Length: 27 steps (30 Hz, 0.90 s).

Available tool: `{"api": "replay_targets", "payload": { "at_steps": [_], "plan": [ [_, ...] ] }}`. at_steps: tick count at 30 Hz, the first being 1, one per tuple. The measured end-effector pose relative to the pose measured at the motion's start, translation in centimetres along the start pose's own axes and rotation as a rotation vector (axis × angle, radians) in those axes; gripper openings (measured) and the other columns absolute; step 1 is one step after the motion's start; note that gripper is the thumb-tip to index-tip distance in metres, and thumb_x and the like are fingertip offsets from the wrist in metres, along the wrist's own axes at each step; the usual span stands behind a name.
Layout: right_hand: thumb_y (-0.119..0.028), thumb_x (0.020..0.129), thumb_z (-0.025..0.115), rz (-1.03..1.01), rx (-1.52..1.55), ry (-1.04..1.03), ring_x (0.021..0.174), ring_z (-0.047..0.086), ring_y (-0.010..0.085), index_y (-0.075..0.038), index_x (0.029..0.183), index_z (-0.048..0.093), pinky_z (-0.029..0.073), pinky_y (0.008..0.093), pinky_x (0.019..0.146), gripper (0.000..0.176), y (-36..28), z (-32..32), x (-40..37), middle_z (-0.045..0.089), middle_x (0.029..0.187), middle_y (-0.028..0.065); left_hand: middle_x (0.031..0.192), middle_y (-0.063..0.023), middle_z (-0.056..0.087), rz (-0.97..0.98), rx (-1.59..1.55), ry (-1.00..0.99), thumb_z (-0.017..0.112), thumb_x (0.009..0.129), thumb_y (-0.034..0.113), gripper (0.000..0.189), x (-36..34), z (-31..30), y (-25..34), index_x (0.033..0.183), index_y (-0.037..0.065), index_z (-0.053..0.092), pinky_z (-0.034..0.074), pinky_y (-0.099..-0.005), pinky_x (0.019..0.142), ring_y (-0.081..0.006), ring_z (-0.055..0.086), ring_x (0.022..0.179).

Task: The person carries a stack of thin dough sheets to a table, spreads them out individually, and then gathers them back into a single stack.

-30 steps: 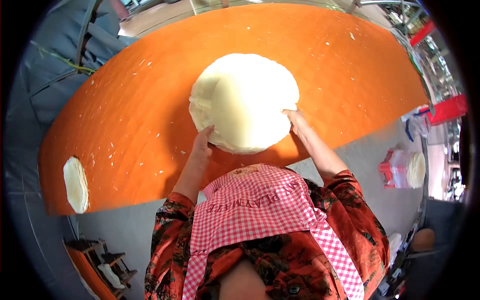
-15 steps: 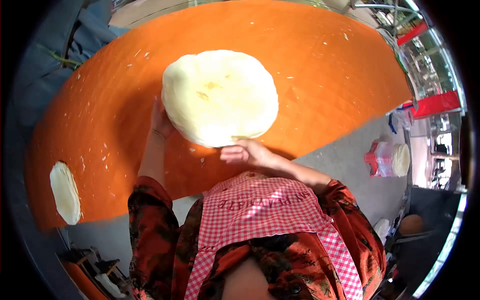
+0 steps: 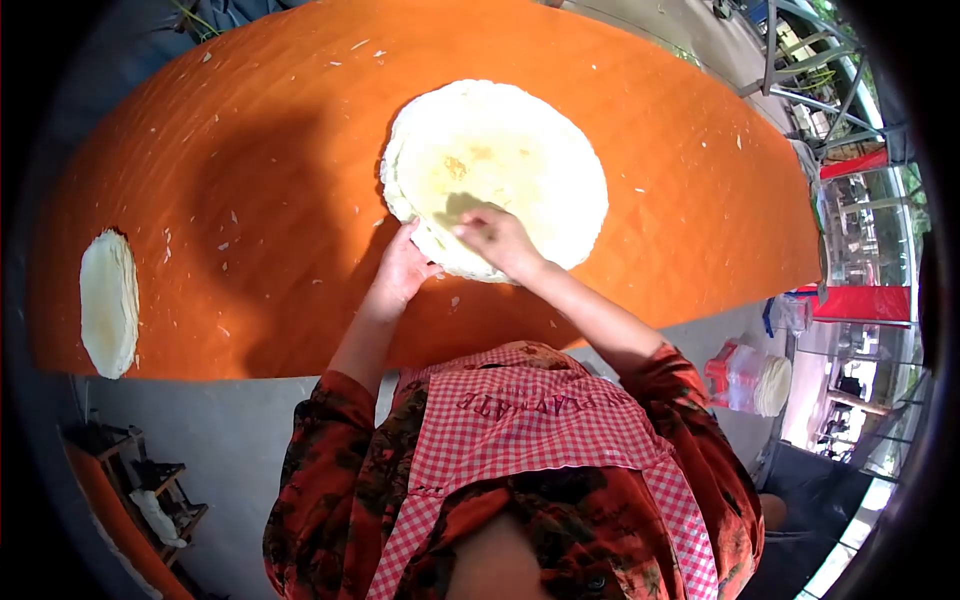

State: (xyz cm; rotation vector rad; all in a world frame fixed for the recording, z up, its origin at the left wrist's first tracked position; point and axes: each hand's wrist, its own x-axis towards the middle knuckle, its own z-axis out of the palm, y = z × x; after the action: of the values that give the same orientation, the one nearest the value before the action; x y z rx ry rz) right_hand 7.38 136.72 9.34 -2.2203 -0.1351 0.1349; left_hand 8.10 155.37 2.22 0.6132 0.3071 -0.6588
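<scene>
A pale round flatbread stack [image 3: 510,160] with ragged layered edges lies on the orange table, brown spots showing on its top piece. My left hand [image 3: 402,268] is at its lower left rim, thumb and fingers apart and touching the edge. Over the lower part of the stack is my right hand [image 3: 498,240], its fingers drawn together and slightly blurred. What they hold, if anything, I cannot make out. The right hand casts a shadow on the top flatbread.
The orange table [image 3: 290,300] is strewn with small pale flakes. Another flatbread stack [image 3: 109,305] sits at its left edge. Beyond the right side, a red and clear plastic bag [image 3: 735,375] is beside more round flatbreads [image 3: 773,386]. A shelf rack [image 3: 160,475] stands low at left.
The flatbread now appears lower, resting as the top of a stack. My left hand has shifted along the rim toward me. My right hand has moved from the near edge to above the bread.
</scene>
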Motion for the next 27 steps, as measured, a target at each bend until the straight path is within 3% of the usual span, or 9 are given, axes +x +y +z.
{"api": "replay_targets", "payload": {
  "at_steps": [5,9,10,14,15,16,20,23,27],
  "plan": [
    [-0.030,0.082,0.065,0.274,-0.204,-0.231,0.084,0.064,0.0309,-0.004,0.110,0.063,0.051,0.0379,0.079,0.039,-1.2,2.6,3.7,0.067,0.093,0.0153,0.123,-0.0070,0.057,-0.015,0.070,0.116,0.051,0.090,0.044,0.052,0.0,0.2,0.1,0.128,0.009,0.044,0.043,-0.0509,0.093,-0.0239,0.054,0.115],
    [-0.023,0.083,0.065,0.189,-0.145,-0.005,0.079,0.065,0.0262,-0.002,0.107,0.067,0.050,0.0325,0.078,0.032,0.3,3.2,3.6,0.069,0.087,0.0154,0.116,-0.0078,0.058,0.099,0.239,0.203,0.066,0.086,0.025,0.046,0.5,0.7,-0.7,0.123,0.008,0.046,0.053,-0.0424,0.077,-0.0229,0.060,0.105],
    [-0.020,0.082,0.064,0.107,-0.128,0.097,0.079,0.065,0.0243,-0.003,0.100,0.070,0.051,0.0327,0.078,0.026,0.8,4.1,3.6,0.069,0.081,0.0153,0.112,-0.0088,0.060,0.107,0.185,0.282,0.068,0.083,0.014,0.045,0.6,1.3,-0.8,0.121,0.006,0.046,0.054,-0.0354,0.062,-0.0214,0.062,0.094],
    [-0.017,0.079,0.063,0.285,-0.148,-0.145,0.077,0.063,0.0157,-0.003,0.088,0.071,0.051,0.0312,0.071,0.019,2.5,-0.1,6.9,0.069,0.079,0.0104,0.107,-0.0089,0.062,0.139,0.440,0.480,0.065,0.083,0.013,0.038,1.7,1.4,-2.0,0.117,0.005,0.050,0.053,-0.0382,0.065,-0.0220,0.062,0.093],
    [-0.016,0.078,0.062,0.367,-0.164,-0.043,0.070,0.058,0.0105,-0.003,0.084,0.070,0.048,0.0295,0.065,0.016,4.0,-3.7,8.6,0.066,0.074,0.0048,0.107,-0.0088,0.062,0.151,0.420,0.470,0.066,0.083,0.013,0.039,2.0,1.0,-2.1,0.117,0.006,0.049,0.053,-0.0390,0.067,-0.0223,0.061,0.094],
    [-0.017,0.080,0.061,0.183,-0.305,0.044,0.063,0.051,0.0077,-0.004,0.081,0.068,0.046,0.0285,0.061,0.015,7.0,-8.6,10.9,0.060,0.068,-0.0005,0.107,-0.0087,0.062,0.159,0.399,0.460,0.066,0.083,0.014,0.039,2.5,0.3,-2.6,0.118,0.006,0.049,0.052,-0.0398,0.068,-0.0226,0.061,0.095],
    [-0.008,0.079,0.059,0.226,0.036,0.094,0.060,0.049,0.0072,-0.004,0.075,0.064,0.042,0.0257,0.053,0.007,3.5,-30.2,12.4,0.055,0.070,-0.0034,0.111,-0.0071,0.061,0.169,0.365,0.462,0.066,0.084,0.023,0.046,2.6,-0.1,-3.3,0.123,0.006,0.047,0.049,-0.0441,0.080,-0.0236,0.058,0.102],
    [-0.006,0.080,0.059,0.091,0.014,0.090,0.066,0.055,0.0076,0.001,0.088,0.065,0.047,0.0245,0.059,0.012,-5.4,-32.9,11.0,0.061,0.077,-0.0021,0.115,-0.0059,0.060,0.109,0.305,0.474,0.064,0.086,0.035,0.054,0.5,2.2,-1.0,0.128,0.008,0.045,0.046,-0.0461,0.088,-0.0227,0.057,0.107],
    [-0.007,0.082,0.058,-0.072,-0.322,-0.063,0.072,0.056,0.0073,-0.001,0.092,0.065,0.049,0.0267,0.064,0.014,-9.8,-24.7,8.9,0.063,0.080,-0.0013,0.122,-0.0082,0.059,0.198,0.265,0.404,0.058,0.088,0.049,0.062,1.5,2.1,1.8,0.132,0.007,0.045,0.049,-0.0362,0.081,-0.0196,0.060,0.105]
  ]
}}
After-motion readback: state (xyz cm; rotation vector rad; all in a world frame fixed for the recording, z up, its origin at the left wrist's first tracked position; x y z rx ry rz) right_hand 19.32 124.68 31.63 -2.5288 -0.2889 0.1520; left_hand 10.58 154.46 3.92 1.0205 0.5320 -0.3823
